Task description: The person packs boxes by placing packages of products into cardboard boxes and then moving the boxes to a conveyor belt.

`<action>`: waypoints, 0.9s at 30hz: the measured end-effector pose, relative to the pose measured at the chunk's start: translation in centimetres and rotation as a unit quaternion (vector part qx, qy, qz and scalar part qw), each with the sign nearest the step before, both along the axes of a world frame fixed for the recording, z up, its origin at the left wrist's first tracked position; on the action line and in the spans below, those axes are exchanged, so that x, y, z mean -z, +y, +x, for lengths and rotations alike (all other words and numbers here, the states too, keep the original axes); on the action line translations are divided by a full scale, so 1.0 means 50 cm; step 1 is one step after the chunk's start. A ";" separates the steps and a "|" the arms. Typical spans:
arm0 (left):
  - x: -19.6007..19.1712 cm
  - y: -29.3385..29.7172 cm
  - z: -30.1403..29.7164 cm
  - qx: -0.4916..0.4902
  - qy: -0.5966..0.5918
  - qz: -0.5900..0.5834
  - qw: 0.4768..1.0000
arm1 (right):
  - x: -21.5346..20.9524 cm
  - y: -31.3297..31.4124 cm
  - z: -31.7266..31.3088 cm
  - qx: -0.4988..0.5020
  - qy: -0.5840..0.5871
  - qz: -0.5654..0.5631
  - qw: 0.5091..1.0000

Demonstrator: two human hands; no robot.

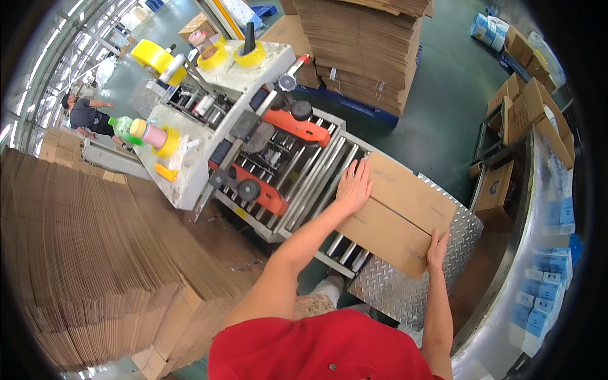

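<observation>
A brown cardboard box [396,212] lies partly on the rollers and partly over a metal tread plate, in front of me. Its two top flaps are folded down and meet along a centre seam. My left hand [354,187] rests flat on its left end with the fingers stretched out. At the right end, my right hand [437,251] grips the edge near the corner. To the left stands a carton taping machine [253,136] with orange side guides [296,126] and black wheels.
Tape rolls [152,57] and bottles [121,128] sit on the machine. Stacks of flat cartons rise at left [88,247] and behind [354,50]. A curved metal table [506,272] at right carries blue-and-white packages [541,304]. Another person [88,117] stands far left.
</observation>
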State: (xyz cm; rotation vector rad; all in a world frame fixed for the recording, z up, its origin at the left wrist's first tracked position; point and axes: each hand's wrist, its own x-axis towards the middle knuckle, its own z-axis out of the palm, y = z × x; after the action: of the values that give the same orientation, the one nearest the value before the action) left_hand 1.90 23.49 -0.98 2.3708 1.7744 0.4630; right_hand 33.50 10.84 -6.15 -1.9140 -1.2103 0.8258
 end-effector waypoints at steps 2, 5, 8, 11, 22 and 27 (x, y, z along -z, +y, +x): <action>0.000 -0.003 -0.033 -0.052 -0.013 -0.036 0.998 | -0.033 0.046 -0.066 0.021 0.158 -0.025 0.987; -0.022 0.003 -0.070 -0.104 0.011 -0.044 0.994 | 0.006 0.086 -0.123 0.008 0.220 -0.027 0.975; -0.029 0.013 -0.109 -0.082 0.049 -0.044 0.994 | 0.018 0.119 -0.222 0.006 0.271 -0.033 0.962; -0.033 0.029 -0.151 -0.101 0.069 -0.051 0.991 | 0.001 0.150 -0.343 -0.012 0.293 0.020 0.956; -0.011 0.093 -0.303 -0.105 0.037 0.015 0.994 | -0.016 0.280 -0.614 -0.035 0.167 0.016 0.985; -0.039 0.056 -0.282 -0.053 0.023 0.007 0.998 | -0.007 0.326 -0.626 -0.138 0.292 -0.098 0.941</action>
State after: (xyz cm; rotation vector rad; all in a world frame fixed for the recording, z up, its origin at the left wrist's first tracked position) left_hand -12.18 26.27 0.95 2.3241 1.9304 0.4377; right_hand 2.19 27.16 -5.82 -1.4855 -1.0531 1.5821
